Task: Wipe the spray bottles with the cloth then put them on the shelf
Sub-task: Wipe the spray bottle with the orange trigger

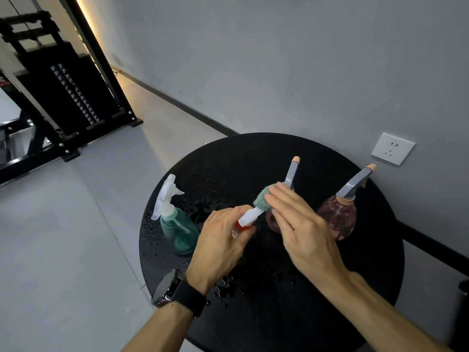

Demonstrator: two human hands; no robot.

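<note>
Landmark: round black table (pixel 330 288), wet with droplets, standing against a grey wall.
Far left: black metal rack (pixel 63 97) on the floor, well apart from the table.
Teal bottle (pixel 177 229): upright at the table's left edge, white trigger head on top, untouched.
Left hand (pixel 223 240): over the table's middle, watch (pixel 168 288) on the wrist, fingers curled round a small white bottle (pixel 247 218) with a red collar, tilting its nozzle up and right.
Cloth (pixel 264 201): teal, bunched over the white bottle's tip.
Right hand (pixel 299 224): fingers closed over the cloth, pressing it onto that tip.
Middle pink bottle (pixel 272 222): on the table behind the hands, mostly hidden, grey trigger sticking up.
Right pink bottle (pixel 338 219): upright near the table's far right edge, by the wall.
Socket (pixel 392 148): white, on the wall just beyond the table.
</note>
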